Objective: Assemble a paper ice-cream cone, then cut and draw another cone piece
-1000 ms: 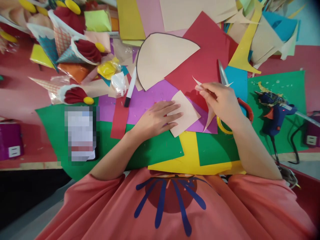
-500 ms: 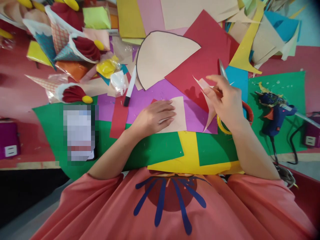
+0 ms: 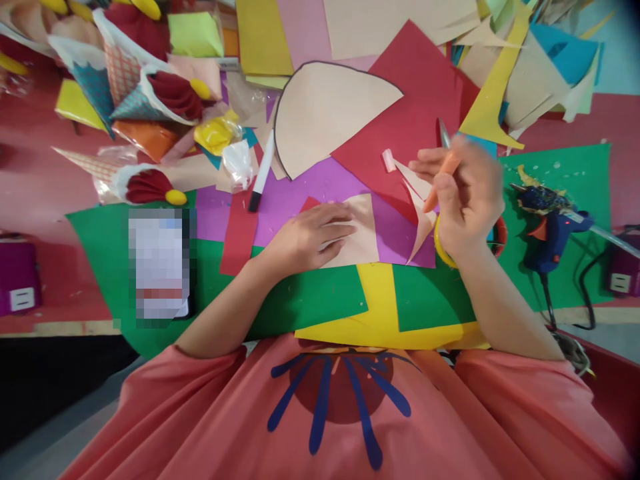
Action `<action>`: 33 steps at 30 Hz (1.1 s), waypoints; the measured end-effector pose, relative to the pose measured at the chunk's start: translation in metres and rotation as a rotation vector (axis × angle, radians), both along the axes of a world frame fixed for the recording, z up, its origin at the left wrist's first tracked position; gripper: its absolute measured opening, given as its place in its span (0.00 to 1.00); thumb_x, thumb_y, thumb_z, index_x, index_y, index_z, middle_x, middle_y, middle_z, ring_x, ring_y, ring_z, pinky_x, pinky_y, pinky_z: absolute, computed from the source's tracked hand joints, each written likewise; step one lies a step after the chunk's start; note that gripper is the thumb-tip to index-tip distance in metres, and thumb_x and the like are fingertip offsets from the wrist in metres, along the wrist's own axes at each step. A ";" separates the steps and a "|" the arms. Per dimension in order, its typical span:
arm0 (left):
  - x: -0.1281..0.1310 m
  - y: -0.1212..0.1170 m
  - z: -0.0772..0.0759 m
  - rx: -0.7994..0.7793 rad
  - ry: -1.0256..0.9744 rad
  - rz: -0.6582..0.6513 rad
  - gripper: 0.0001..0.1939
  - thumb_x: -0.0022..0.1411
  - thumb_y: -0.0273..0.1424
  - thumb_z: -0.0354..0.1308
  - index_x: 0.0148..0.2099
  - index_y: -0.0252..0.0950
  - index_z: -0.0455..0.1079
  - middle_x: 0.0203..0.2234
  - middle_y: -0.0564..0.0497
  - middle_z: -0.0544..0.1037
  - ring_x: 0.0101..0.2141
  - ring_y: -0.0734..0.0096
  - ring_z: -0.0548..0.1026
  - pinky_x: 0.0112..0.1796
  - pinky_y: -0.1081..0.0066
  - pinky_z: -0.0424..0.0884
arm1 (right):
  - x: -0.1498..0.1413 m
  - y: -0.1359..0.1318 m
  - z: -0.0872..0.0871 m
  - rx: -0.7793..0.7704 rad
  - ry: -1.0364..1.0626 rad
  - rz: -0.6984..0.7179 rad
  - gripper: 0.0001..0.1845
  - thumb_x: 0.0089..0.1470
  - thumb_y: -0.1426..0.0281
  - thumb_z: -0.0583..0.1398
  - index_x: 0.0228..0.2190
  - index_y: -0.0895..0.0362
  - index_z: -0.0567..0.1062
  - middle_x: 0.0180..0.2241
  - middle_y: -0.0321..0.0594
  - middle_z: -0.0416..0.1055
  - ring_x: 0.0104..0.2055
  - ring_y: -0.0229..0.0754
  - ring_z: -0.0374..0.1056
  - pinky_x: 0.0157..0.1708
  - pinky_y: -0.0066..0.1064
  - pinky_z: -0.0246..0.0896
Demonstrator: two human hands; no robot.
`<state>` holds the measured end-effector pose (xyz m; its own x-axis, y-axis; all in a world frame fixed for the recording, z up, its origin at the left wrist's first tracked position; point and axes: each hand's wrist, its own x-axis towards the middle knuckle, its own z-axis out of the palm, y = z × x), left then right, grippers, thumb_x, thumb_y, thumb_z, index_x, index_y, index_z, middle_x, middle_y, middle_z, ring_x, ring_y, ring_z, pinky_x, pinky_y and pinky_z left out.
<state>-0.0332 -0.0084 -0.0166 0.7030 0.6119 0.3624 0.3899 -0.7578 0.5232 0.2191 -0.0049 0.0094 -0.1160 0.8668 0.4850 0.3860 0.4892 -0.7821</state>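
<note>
My left hand (image 3: pixel 313 237) lies flat on a small beige sheet (image 3: pixel 364 233), fingers stretched out. My right hand (image 3: pixel 467 193), partly blurred, is closed around a slim orange pen (image 3: pixel 440 183), one end pointing down toward the table. Just left of its fingertips lies a small pale pink piece (image 3: pixel 389 160), too small to name. Thin beige paper scraps (image 3: pixel 424 230) lie beneath the pen's lower end. Scissors with a yellow and red handle (image 3: pixel 444 247) are partly hidden under my right hand. Beyond both hands rests a large beige cutout (image 3: pixel 330 110) with a dark outline.
A blue glue gun (image 3: pixel 547 233) lies on green sheet at the right. At the left are a phone (image 3: pixel 160 267), a black-and-white marker (image 3: pixel 262 173) and several paper cones (image 3: pixel 165 93) with red and yellow tops. Red paper (image 3: pixel 415 73) and coloured scraps cover the far side.
The pale pink piece has left my right fingers and lies on the red paper. My right hand has turned and shifted slightly right, bringing the orange pen into plain view. My left hand barely moved.
</note>
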 end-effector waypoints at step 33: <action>0.003 -0.005 0.001 0.017 0.252 -0.071 0.23 0.68 0.35 0.51 0.62 0.34 0.62 0.60 0.40 0.66 0.61 0.54 0.64 0.60 0.51 0.62 | -0.015 0.000 -0.007 -0.810 0.448 0.140 0.24 0.50 0.43 0.57 0.28 0.51 0.72 0.19 0.36 0.73 0.16 0.37 0.65 0.14 0.30 0.49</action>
<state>-0.0302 -0.0136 -0.0152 0.8132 0.5535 0.1798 0.4522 -0.7954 0.4035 0.2038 -0.0047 0.0029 -0.1929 0.9524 -0.2362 -0.0548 -0.2508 -0.9665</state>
